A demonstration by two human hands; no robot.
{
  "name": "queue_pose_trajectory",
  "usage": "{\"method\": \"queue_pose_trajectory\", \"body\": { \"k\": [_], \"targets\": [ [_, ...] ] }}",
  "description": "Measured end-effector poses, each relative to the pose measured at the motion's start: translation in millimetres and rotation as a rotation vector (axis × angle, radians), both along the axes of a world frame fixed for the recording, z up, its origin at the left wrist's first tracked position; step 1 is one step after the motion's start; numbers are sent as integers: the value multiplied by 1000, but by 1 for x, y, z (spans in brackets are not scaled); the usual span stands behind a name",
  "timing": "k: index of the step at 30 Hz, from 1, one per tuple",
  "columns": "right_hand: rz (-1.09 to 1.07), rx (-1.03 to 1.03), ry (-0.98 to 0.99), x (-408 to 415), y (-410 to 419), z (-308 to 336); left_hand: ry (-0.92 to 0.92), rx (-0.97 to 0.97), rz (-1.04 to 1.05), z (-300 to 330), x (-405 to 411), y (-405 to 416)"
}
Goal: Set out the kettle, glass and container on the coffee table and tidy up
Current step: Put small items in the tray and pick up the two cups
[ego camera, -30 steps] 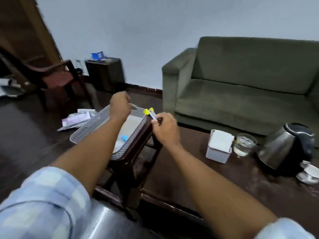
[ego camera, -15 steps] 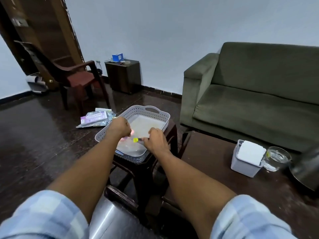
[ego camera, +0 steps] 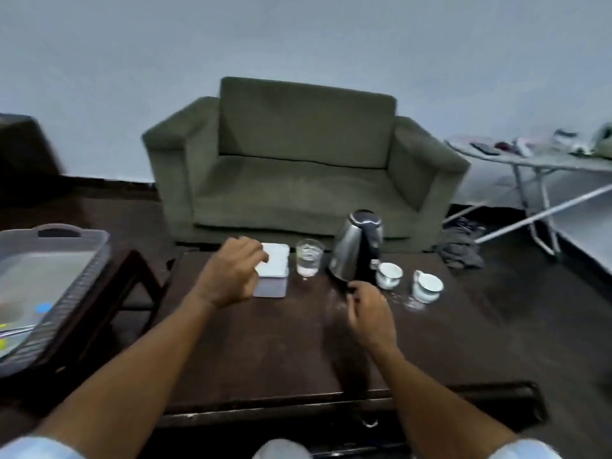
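The step in hand looks like a two-handed reach along the far edge of the dark wooden coffee table [ego camera: 265, 352], and it is best done slowly, since everything there stands close together. The left hand [ego camera: 228, 276] hovers with loosely curled fingers over the near left corner of the white lidded plastic container [ego camera: 273, 271]; whether it touches the lid is unclear. To lift it well, I would take both side walls below the lid, as the smooth box may slip from a top pinch. The right hand [ego camera: 371, 314] is half closed just in front of the base of the brushed steel kettle with its black lid and handle [ego camera: 357, 253]; the fingers seem pinched on something small and dark, though I cannot tell what. The hands are apart and neither holds a task item.

Taking the kettle as landmark: the clear drinking glass holding water [ego camera: 309, 260] stands just left of it, the container left again, and two white ceramic cups [ego camera: 390, 274] sit to its right. The kettle's curved metal is slick and the glass is thin-walled and tip-prone, so any slide should run away from it. A grey perforated plastic tray [ego camera: 76, 273] rests on a stool well to the left.
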State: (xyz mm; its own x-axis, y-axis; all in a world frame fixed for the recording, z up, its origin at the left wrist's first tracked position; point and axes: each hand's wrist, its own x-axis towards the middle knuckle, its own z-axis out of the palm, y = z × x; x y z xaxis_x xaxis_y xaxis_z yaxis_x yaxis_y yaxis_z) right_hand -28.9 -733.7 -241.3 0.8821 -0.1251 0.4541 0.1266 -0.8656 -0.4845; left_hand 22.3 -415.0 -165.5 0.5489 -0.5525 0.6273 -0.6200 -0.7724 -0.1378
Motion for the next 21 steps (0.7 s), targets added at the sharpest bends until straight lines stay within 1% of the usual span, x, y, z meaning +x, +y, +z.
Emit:
{"method": "queue_pose_trajectory", "body": {
  "k": [2,3,5,6,7,10,11,12,13,16,19,21],
  "targets": [
    [-222,27,-27,-12,-72,-8,9,109,-229,-12,1,-86],
    [-322,47,-14,-14,-98,-9,25,156,-307,-19,1,-127],
    [-461,69,53,-6,-141,-4,91,208,-369,-33,3,-208],
    [-489,82,100,1,-160,-2,160,194,-344,-39,5,-247],
    [-494,110,149,10,-172,2,266,150,-264,-43,9,-277],
    [-448,189,266,39,-193,8,659,-47,112,-56,31,-342],
    [-423,199,291,49,-197,6,765,-86,202,-61,40,-354],
    [-396,214,312,60,-203,3,826,-112,267,-68,53,-364],
    [-369,225,329,69,-206,0,858,-126,325,-75,63,-370],
    [-309,211,409,97,-214,-13,855,-133,426,-97,91,-386],
    [-281,150,501,120,-220,-28,801,-136,451,-111,106,-406],
    [-254,114,510,123,-220,-32,769,-163,454,-111,109,-414]
  ]
}}
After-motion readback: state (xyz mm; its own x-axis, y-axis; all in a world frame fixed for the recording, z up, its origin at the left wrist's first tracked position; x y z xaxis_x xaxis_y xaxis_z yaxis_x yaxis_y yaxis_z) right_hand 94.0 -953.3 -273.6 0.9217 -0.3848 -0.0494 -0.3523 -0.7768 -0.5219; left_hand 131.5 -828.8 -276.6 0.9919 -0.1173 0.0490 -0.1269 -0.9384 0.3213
